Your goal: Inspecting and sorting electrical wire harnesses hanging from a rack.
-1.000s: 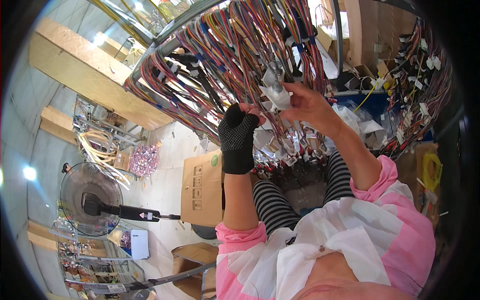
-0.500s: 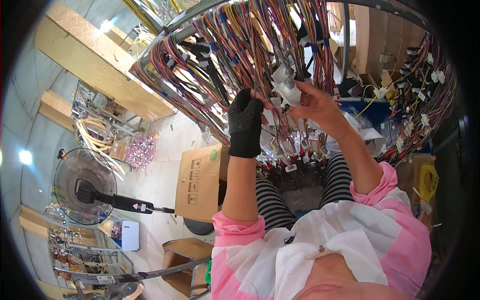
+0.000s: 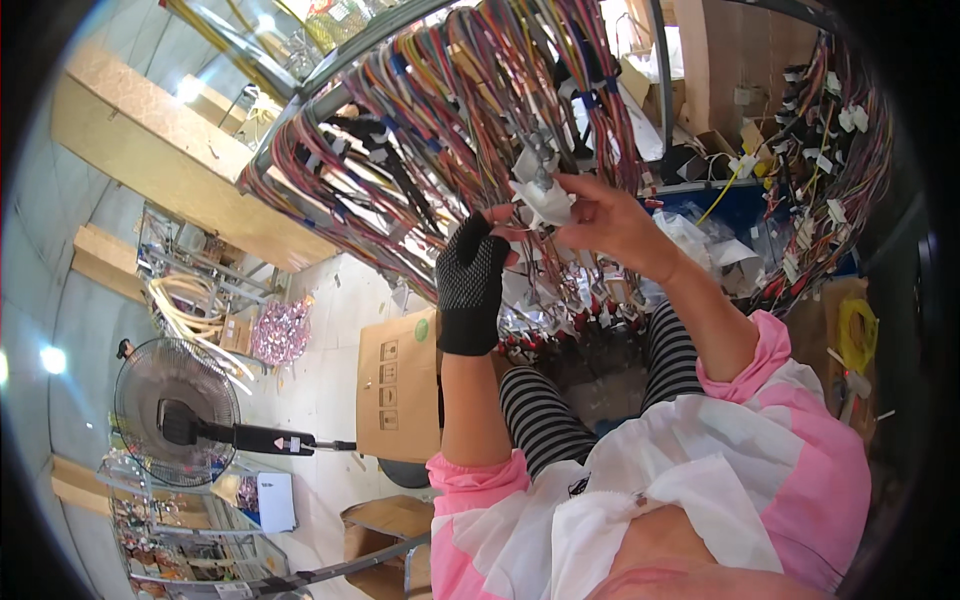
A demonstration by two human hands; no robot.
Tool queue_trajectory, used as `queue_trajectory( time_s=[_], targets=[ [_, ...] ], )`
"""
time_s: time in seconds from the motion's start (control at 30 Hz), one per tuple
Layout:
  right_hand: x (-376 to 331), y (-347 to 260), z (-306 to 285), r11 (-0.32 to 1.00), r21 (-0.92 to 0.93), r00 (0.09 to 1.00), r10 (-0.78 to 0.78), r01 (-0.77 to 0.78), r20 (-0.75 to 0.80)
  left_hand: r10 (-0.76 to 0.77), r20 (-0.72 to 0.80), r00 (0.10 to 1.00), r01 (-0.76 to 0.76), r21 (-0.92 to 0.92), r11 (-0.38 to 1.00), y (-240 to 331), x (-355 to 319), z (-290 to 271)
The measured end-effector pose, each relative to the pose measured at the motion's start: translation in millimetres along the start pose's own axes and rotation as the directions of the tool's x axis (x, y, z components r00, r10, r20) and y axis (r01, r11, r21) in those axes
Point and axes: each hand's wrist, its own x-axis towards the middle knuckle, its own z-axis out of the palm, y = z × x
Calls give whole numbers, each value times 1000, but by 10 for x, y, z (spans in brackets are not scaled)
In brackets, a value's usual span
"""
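Handling, apparently, crumpled white wrapping (image 3: 545,204) amid hanging multicoloured wires (image 3: 430,85): black-gloved left hand (image 3: 470,278), bare right hand (image 3: 622,228) part-curled, grips unclear; steadiness likely needed next.

on my feed the view has swung in the last half second: the hanging wire bundles (image 3: 420,110) now sit lower and further left, and the pedestal fan (image 3: 178,410) and printed cardboard box (image 3: 398,385) lower too. i see the gloved left hand (image 3: 470,280), the right hand (image 3: 615,228) and the white wrapping (image 3: 545,203) shifted left and down. the left fingers, bunched a second ago, have spread apart. a green patch beside the lower open carton (image 3: 372,548) has dropped from sight.
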Motion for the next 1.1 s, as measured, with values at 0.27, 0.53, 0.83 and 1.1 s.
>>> queue_trajectory(
  time_s=[0.27,0.53,0.83,1.1],
  targets=[
    [-159,-85,8,831,-556,1000,-5,16,23,45,-38,998,-48,-69,996,-184,-14,-56],
    [13,-205,-292,621,-709,652,-695,333,-302,69,60,996,-67,-39,997,-229,4,-69],
    [350,-483,-229,913,-285,921,-348,291,-175,351,-334,875,-276,253,927,-101,59,-350],
    [661,-172,-215,912,-377,957,-238,161,-165,692,-515,506,-321,632,705,-137,576,-1191]
  ],
)
